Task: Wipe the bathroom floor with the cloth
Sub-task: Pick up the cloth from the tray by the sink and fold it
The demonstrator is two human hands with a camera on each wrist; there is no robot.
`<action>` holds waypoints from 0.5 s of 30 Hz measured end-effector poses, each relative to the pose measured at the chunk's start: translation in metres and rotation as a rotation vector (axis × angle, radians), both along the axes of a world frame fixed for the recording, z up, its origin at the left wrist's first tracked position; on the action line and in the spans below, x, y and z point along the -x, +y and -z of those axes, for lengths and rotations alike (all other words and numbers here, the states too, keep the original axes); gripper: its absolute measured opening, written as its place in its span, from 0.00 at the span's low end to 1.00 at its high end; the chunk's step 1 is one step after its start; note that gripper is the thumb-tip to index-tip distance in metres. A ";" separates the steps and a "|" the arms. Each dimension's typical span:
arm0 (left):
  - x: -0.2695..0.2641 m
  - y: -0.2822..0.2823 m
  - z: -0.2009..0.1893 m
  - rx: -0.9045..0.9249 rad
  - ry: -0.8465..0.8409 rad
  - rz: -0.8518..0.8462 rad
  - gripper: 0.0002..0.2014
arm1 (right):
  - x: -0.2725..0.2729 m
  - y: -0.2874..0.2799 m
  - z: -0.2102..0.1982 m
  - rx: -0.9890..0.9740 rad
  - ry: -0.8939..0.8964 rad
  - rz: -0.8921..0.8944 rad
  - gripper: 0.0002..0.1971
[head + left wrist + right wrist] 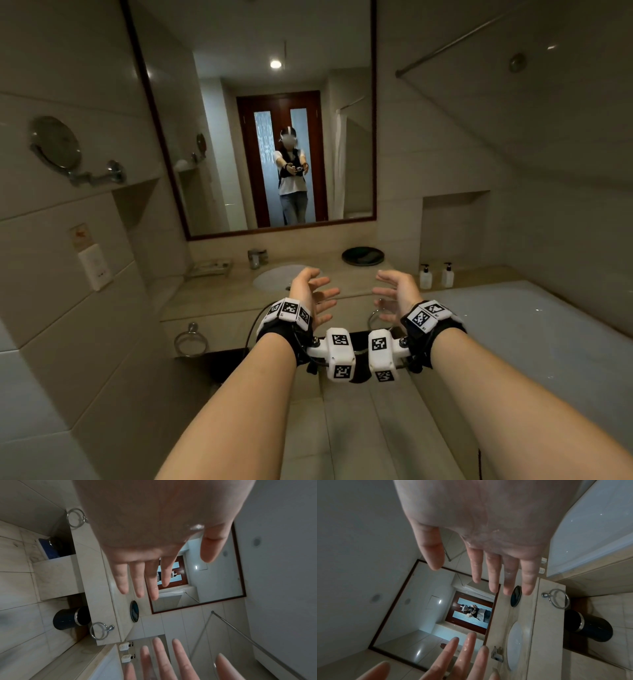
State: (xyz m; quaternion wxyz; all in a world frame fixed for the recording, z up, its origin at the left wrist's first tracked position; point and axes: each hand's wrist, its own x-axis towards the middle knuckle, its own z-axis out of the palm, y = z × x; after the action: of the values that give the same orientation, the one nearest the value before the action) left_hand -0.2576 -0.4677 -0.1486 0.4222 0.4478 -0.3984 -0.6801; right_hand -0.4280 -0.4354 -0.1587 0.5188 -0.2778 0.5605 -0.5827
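Your forearms (239, 411) run off the bottom edge of the head view. In the left wrist view your left hand (154, 527) fills the top of the frame, blurred, and covers part of the mirror (214, 588); your right hand (171, 660) is cut off at the bottom edge. The person's reflection (291, 174) is too small to make out. The labels on the two pump bottles (436, 275) at right are unreadable. The bathtub (548, 342) leaves the frame at right.
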 end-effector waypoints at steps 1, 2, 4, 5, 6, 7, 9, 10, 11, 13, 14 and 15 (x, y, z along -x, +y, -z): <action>0.003 -0.021 0.003 -0.002 0.003 0.001 0.23 | 0.002 -0.019 0.004 -0.002 -0.004 0.007 0.13; 0.005 -0.042 0.006 -0.004 0.009 0.002 0.22 | 0.004 -0.038 0.006 -0.005 -0.002 0.012 0.14; 0.010 -0.083 0.009 -0.019 0.023 0.008 0.22 | 0.009 -0.074 0.009 -0.019 0.010 0.008 0.18; 0.013 -0.102 0.011 -0.033 0.027 0.008 0.23 | 0.011 -0.091 0.010 -0.028 0.017 0.011 0.19; 0.016 -0.120 0.012 -0.045 0.028 0.010 0.23 | 0.015 -0.107 0.012 -0.037 0.021 0.019 0.19; 0.019 -0.138 0.015 -0.050 0.026 0.015 0.23 | 0.019 -0.123 0.013 -0.043 0.018 0.028 0.19; 0.028 -0.174 0.019 -0.051 0.010 0.019 0.23 | 0.029 -0.154 0.018 -0.047 0.007 0.054 0.18; 0.033 -0.190 0.022 -0.055 0.003 0.023 0.23 | 0.035 -0.168 0.020 -0.054 0.005 0.065 0.17; 0.037 -0.203 0.024 -0.061 0.001 0.029 0.23 | 0.041 -0.181 0.023 -0.062 0.005 0.073 0.17; 0.047 -0.227 0.029 -0.073 0.001 0.054 0.22 | 0.053 -0.205 0.031 -0.081 -0.002 0.089 0.16; 0.051 -0.237 0.032 -0.075 0.000 0.063 0.21 | 0.059 -0.215 0.034 -0.083 -0.004 0.096 0.17; 0.057 -0.251 0.035 -0.081 -0.002 0.070 0.21 | 0.066 -0.228 0.038 -0.084 -0.012 0.098 0.17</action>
State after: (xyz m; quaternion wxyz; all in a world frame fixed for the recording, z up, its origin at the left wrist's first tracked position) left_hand -0.3145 -0.7191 -0.1841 0.3791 0.4509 -0.3865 -0.7096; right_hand -0.4936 -0.6638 -0.1963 0.5041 -0.2245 0.5943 -0.5850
